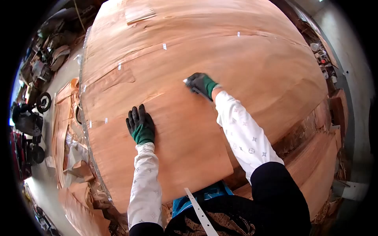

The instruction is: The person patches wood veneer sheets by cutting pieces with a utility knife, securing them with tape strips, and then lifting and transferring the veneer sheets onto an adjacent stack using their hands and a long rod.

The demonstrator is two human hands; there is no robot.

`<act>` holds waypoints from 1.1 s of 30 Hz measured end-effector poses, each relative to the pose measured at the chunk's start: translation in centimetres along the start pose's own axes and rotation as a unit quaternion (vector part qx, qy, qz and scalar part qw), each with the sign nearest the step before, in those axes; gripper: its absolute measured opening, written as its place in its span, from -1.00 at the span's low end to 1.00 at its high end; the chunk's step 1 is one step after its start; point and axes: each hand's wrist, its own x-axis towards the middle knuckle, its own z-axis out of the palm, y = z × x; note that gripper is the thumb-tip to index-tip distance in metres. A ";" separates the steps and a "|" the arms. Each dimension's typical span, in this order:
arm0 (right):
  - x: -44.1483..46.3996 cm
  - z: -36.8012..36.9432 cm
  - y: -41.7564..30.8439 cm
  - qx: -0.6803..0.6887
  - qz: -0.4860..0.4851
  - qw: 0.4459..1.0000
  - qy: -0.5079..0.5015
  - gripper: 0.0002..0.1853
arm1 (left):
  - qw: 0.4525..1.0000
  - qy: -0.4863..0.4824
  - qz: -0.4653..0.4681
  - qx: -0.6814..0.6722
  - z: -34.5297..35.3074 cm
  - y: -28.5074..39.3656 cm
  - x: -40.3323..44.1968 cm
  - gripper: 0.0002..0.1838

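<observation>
Veneer sheet [185, 149] near you, your gloved left hand [140, 125] flat upon it, your gloved right hand [201, 84] at its far right corner.
Your left fingers lie straight and a little apart; your right fingers curl around a small pale object [185, 81], too blurred to identify. Beyond the veneer spreads a wider brown sheet [256, 67], short white strips [164, 47] along its far edge; a small loose piece [139, 15] lies farther off, toward the left.

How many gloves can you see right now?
2: left glove, flat on the sheets; right glove, farther forward. The clutter beyond could hide more.
</observation>
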 end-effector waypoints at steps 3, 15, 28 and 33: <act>7.9 -3.9 9.2 -0.173 -0.168 0.926 0.290 -0.90 | 1.000 0.001 0.004 -0.003 -0.1 0.0 0.0 -0.58; 0.9 -4.9 3.2 -0.178 -0.178 0.968 0.023 -0.48 | 0.999 -0.004 0.023 0.026 0.0 0.6 0.1 -0.56; 5.9 -6.4 1.2 -0.308 -0.297 0.897 0.109 -0.75 | 1.000 0.005 0.029 0.009 -0.1 0.5 0.4 -0.57; 6.9 -14.4 3.5 -0.385 -0.095 0.893 0.211 -0.76 | 1.000 0.012 0.027 0.010 -0.3 0.7 0.4 -0.57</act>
